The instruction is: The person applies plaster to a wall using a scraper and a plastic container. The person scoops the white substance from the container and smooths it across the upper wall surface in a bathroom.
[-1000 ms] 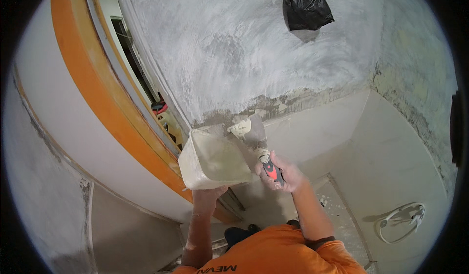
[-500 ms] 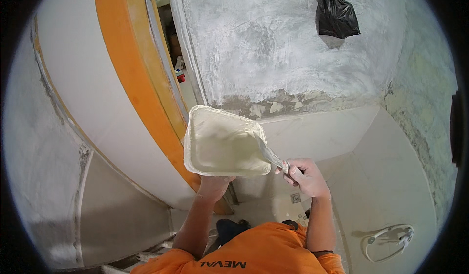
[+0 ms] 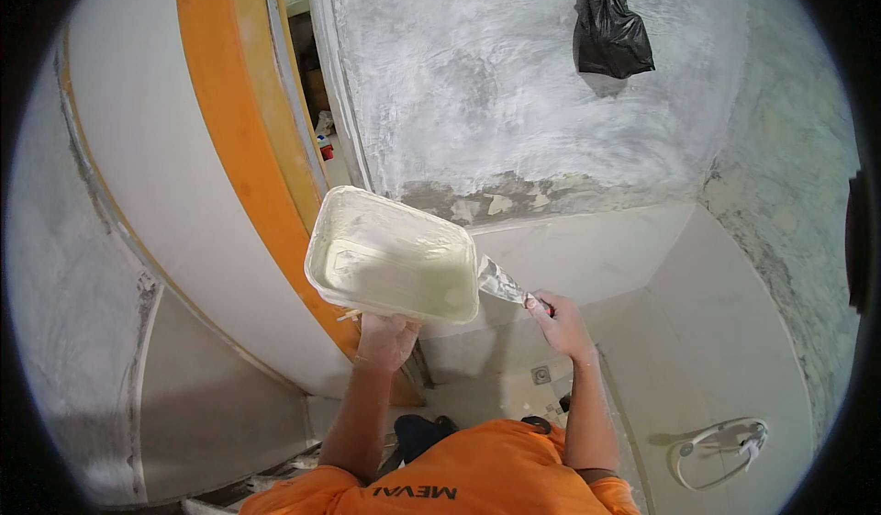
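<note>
As viewed from above, found rectangular tub (image 3: 395,217) raised in front of the body, tilted toward the camera, with inside exposed. Observed pale, paste-like coating over inner walls and rim. Noted left hand (image 3: 387,339) beneath the near edge, supporting the tub from below; could see fingers only in part, holding the underside as far as shown. Recorded right hand (image 3: 562,325) to the right of the tub, with fingers wrapped closely around the handle of a putty knife (image 3: 501,283). Found knife blade smeared with pale material, pointing up and left, with end at the tub's right edge; cannot confirm contact. Noted, beyond the tub, grey plastered wall (image 3: 496,83) with patchy strip along the bottom, above smooth pale panels (image 3: 569,244). Observed black plastic bag (image 3: 615,42) hanging against upper part of the same wall. Recorded orange band (image 3: 209,83) well to the left, white shower hose (image 3: 681,464) at lower right, floor drain (image 3: 541,375) below the right hand, and orange shirt (image 3: 459,464) at lower edge
</note>
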A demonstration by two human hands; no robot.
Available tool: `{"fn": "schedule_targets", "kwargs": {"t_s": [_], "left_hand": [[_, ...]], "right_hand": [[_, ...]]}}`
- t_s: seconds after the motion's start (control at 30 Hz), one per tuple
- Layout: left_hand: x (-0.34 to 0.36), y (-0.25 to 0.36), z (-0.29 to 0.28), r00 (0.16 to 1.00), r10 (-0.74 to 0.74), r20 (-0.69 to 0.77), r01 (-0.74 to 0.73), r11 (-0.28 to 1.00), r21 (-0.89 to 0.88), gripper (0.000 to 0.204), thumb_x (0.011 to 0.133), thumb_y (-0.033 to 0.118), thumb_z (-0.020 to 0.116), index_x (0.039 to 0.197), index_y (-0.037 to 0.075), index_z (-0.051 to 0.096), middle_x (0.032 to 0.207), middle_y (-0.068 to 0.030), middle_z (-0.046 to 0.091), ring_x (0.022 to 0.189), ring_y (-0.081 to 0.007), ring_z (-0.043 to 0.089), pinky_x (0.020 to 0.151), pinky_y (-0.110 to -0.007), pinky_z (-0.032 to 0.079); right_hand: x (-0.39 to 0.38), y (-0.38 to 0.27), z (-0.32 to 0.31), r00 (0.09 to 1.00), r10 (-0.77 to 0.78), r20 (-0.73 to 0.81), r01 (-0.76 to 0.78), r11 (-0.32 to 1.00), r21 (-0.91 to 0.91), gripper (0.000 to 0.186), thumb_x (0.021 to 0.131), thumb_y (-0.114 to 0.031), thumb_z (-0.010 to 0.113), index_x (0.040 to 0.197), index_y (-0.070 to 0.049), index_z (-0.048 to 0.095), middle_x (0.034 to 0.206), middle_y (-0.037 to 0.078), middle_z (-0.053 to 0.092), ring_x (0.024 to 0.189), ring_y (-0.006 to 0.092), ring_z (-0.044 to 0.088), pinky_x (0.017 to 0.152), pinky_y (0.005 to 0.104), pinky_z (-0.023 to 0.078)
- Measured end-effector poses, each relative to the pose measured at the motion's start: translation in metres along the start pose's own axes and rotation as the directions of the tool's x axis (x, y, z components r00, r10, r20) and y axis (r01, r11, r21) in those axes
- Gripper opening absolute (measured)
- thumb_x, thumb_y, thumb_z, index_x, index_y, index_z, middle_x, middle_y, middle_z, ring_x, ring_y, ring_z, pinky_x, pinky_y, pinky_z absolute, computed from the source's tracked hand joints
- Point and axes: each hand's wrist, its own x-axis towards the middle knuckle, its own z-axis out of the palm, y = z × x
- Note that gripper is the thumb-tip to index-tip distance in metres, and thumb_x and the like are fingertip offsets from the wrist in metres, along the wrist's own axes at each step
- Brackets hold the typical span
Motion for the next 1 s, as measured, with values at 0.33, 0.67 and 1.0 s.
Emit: {"fn": "schedule_targets", "kwargs": {"t_s": [0.33, 0.67, 1.0], "left_hand": [[0.007, 0.020, -0.010, 0.998, -0.060, -0.009, 0.058, 0.886, 0.460, 0.077, 0.086, 0.019, 0.084, 0.146, 0.002, 0.038, 0.139, -0.0100, 0.054, 0.127, -0.0255, 0.056, 0.106, -0.042, 0.049], [0.006, 0.004, -0.010, 0.992, -0.089, -0.089, 0.109, 0.962, 0.251, 0.069, 0.104, 0.049, 0.050, 0.153, 0.004, 0.032, 0.147, -0.0136, 0.049, 0.133, -0.0298, 0.052, 0.110, -0.047, 0.046], [0.014, 0.004, 0.021, 0.936, -0.179, -0.302, 0.250, 0.944, 0.215, 0.066, 0.105, 0.052, 0.047, 0.150, 0.005, 0.041, 0.140, -0.0145, 0.056, 0.124, -0.0279, 0.060, 0.103, -0.043, 0.052]], "right_hand": [[-0.028, -0.058, -0.017, 0.999, -0.032, -0.028, 0.038, 0.975, 0.221, 0.029, 0.095, -0.030, 0.070, 0.097, -0.001, 0.066, 0.071, 0.003, 0.050, 0.066, 0.0116, 0.045, 0.062, 0.0310, 0.040], [-0.050, -0.097, -0.017, 0.984, -0.138, -0.115, 0.154, 0.978, 0.144, 0.025, 0.083, -0.008, 0.076, 0.104, 0.001, 0.068, 0.080, 0.000, 0.063, 0.073, 0.0085, 0.056, 0.066, 0.0258, 0.046], [-0.044, -0.086, -0.020, 0.967, 0.029, -0.253, 0.142, 0.765, 0.628, 0.030, 0.084, 0.006, 0.072, 0.114, 0.004, 0.067, 0.093, 0.010, 0.071, 0.079, 0.0161, 0.069, 0.070, 0.0290, 0.058]]}}
